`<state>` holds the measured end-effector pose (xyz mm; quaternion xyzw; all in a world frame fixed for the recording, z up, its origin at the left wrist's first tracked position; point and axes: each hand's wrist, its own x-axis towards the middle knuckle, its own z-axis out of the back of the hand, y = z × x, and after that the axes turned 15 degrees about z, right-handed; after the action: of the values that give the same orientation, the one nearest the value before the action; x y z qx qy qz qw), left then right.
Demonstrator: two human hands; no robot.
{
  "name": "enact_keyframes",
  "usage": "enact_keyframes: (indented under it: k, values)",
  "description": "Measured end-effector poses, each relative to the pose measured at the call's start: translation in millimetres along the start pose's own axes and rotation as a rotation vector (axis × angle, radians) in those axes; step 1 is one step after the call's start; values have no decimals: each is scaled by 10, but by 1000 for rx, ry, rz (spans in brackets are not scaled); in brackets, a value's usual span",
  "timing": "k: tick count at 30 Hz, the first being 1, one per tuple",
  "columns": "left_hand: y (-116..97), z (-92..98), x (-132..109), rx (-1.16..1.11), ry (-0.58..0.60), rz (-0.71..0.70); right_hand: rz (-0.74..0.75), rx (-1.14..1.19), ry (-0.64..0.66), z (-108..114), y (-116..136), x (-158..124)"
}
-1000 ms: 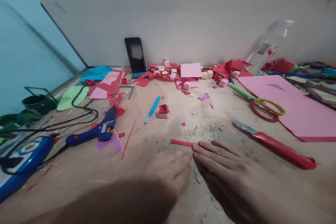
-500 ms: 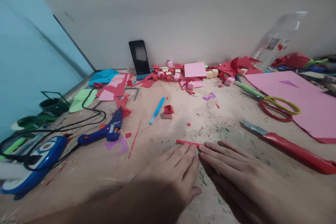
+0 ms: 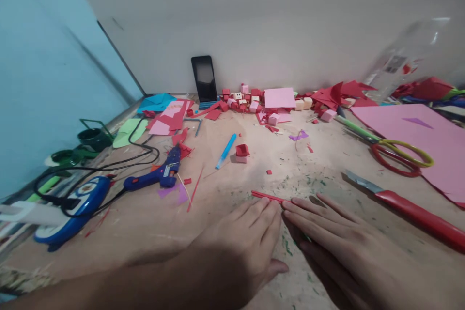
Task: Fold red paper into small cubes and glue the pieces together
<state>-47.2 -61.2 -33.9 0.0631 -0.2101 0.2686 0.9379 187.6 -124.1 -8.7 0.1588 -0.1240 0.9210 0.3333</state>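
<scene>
A thin red paper strip lies on the table in front of me, partly covered by my fingertips. My left hand is flat, its stretched fingers pressing on the strip. My right hand lies beside it, fingers extended, the tips touching the strip's right part. How far the strip runs under the right fingers is hidden. Beyond the hands stands a small pink and red paper box, open at the top. A blue pen lies to its left.
At left are a blue glue gun and a blue-and-white power strip with black cords. Scissors and a red-handled knife lie right. Small paper cubes, a phone and a plastic bottle stand by the wall.
The view has turned slightly left, so everything sits farther right in the picture. Both hands remain flat on the red strip with almost the same pose.
</scene>
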Motion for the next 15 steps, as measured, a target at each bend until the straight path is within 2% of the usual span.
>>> enact_keyframes:
  k: [5, 9, 11, 13, 15]
  values:
    - [40, -96, -45, 20, -30, 27, -11, 1, -11, 40, -12, 46]
    - [205, 57, 76, -35, 74, 7, -32, 16, -14, 77, -4, 92]
    - [312, 157, 177, -96, 165, 129, -59, 53, -17, 79, -4, 101]
    - [395, 211, 264, -147, 187, 260, -82, 107, -7, 73, -3, 100]
    - [435, 205, 313, -203, 220, 316, -101, 174, 5, 65, 4, 92]
